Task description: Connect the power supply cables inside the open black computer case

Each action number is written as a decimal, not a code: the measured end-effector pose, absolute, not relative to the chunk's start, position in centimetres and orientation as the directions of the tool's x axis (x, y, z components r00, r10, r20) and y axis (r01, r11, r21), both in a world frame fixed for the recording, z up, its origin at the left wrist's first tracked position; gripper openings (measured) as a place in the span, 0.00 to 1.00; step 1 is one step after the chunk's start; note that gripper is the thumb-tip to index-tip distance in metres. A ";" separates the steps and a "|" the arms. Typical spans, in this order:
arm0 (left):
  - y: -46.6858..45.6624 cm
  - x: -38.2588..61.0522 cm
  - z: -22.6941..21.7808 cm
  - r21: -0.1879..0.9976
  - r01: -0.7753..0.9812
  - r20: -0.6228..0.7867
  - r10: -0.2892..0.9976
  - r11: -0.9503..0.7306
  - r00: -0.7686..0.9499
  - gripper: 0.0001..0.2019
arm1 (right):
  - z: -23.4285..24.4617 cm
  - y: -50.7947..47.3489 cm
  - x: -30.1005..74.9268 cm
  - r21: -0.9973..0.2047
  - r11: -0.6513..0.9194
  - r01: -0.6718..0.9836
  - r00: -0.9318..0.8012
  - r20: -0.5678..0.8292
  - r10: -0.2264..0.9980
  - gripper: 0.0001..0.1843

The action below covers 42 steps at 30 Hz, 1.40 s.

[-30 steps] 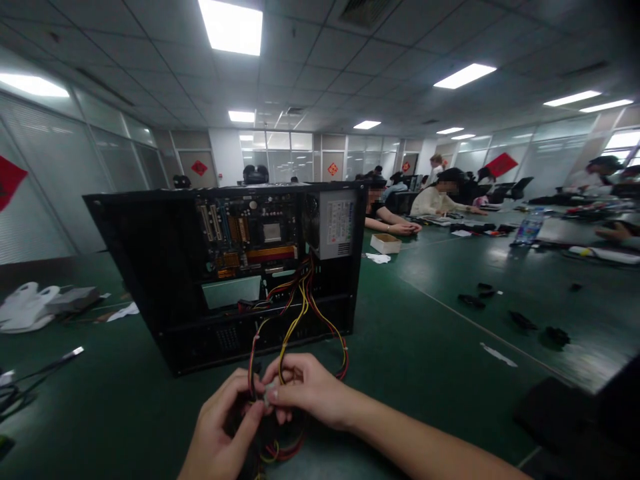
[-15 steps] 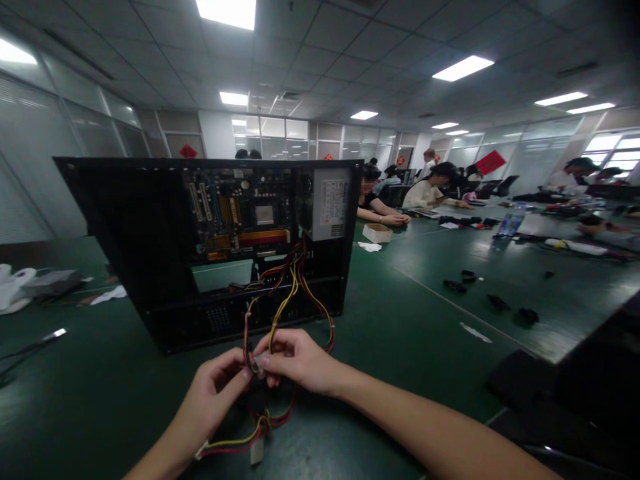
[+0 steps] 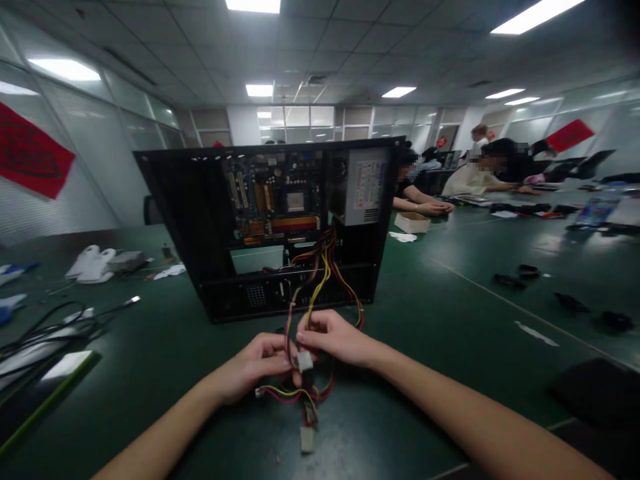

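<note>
Head view, left to right: black cables (image 3: 47, 333) lie on the green table (image 3: 150, 373), well apart from the hands; an open computer case (image 3: 240, 288) stands upright, its open side facing the person, presumably for reach; the left hand (image 3: 257, 367) is narrow, fingers closed on wires (image 3: 324, 275) beside a white connector (image 3: 305, 361), likely steadying them; a second connector (image 3: 307, 440) lies nearer the person; the right hand (image 3: 337, 337) pinches by the first connector, exact hold unclear; the wires' run from the power supply (image 3: 367, 187) probably explains working close to the case.
</note>
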<state>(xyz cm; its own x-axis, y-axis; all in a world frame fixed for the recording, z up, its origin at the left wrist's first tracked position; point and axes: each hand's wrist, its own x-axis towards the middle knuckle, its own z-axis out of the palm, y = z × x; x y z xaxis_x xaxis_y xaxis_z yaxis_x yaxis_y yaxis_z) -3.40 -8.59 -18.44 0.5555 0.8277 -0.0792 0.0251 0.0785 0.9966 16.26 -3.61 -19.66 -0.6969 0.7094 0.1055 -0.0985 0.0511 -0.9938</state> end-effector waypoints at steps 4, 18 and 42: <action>-9.2 -3.6 -18.2 0.985 -0.060 -0.089 0.780 0.161 0.620 0.17 | -19.5 -3.9 16.5 -0.993 0.104 -0.061 -0.756 0.114 0.644 0.29; -9.2 -3.2 -18.9 0.981 -0.112 -0.064 0.802 0.161 0.593 0.14 | -19.0 -3.7 17.4 -0.975 0.206 -0.079 -0.840 0.177 0.514 0.27; -10.1 -0.6 -19.4 0.916 -0.258 -0.150 0.857 0.309 0.493 0.14 | -19.4 -2.3 18.3 -0.999 0.022 -0.044 -0.774 0.048 0.631 0.29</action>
